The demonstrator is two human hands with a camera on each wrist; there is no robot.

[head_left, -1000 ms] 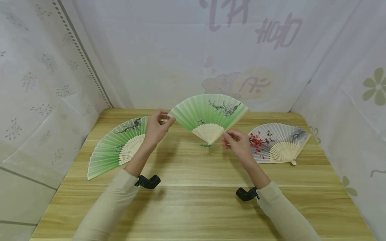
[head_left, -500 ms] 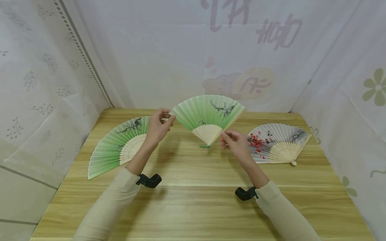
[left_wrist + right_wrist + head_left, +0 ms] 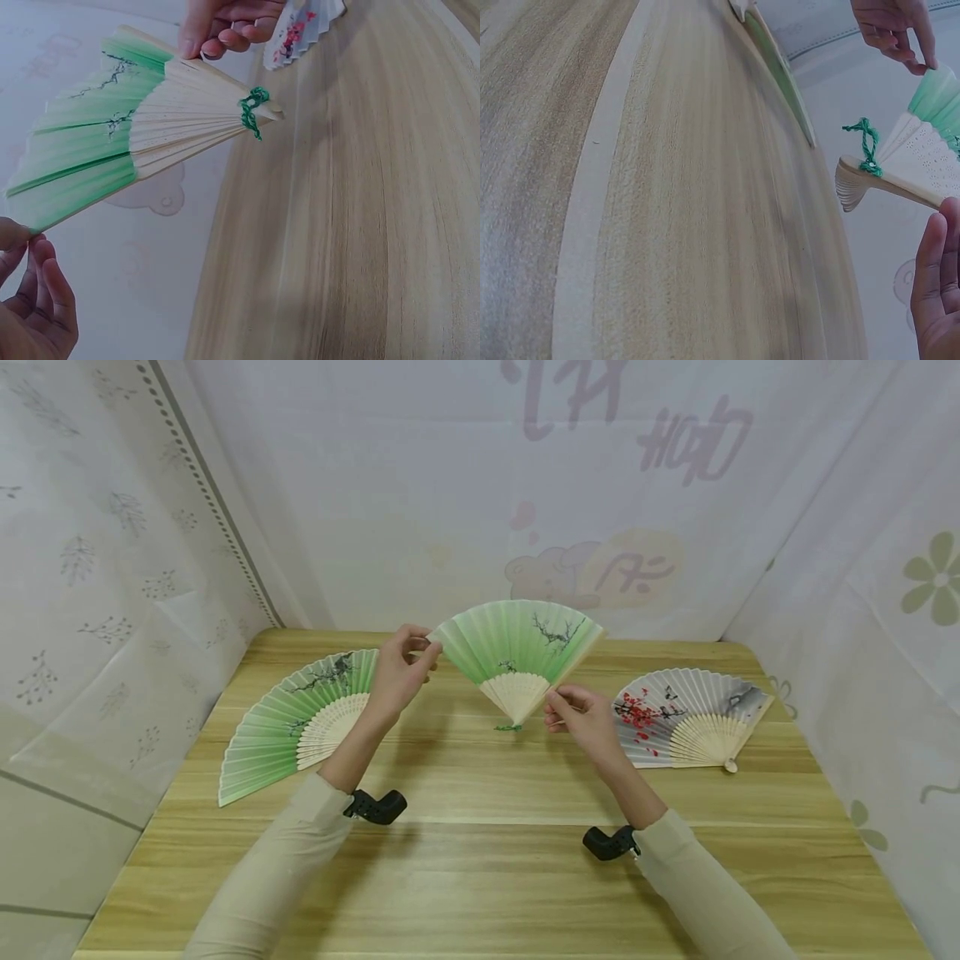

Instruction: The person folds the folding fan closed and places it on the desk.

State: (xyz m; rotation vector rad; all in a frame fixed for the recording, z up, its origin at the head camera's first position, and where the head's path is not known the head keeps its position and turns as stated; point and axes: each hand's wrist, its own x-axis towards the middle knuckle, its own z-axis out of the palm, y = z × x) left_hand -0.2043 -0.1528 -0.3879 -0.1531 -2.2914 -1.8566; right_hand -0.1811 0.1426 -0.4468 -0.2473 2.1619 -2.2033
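Note:
Between my two hands, a green folding fan (image 3: 517, 643) with a dark branch print is held spread above the table. My left hand (image 3: 402, 668) pinches its outer left corner between thumb and fingers. With thumb and fingertips, my right hand (image 3: 585, 718) grips the right guard stick, just above the pivot. A green cord (image 3: 253, 109) hangs at the pivot end. Behind my left forearm lies a second green folding fan (image 3: 296, 727), spread on the table and partly hidden by that hand. Right of my right hand, a grey folding fan (image 3: 697, 710) with red blossoms lies spread.
The wooden table (image 3: 480, 877) carries the fans. A pale printed curtain (image 3: 375, 510) stands behind its far edge, with more cloth on both sides. Black wrist mounts (image 3: 381, 807) stick out from both cuffs.
The held fan has narrowed a little. My left hand has moved slightly right and up, and my right hand slightly left. The two fans on the table stay put.

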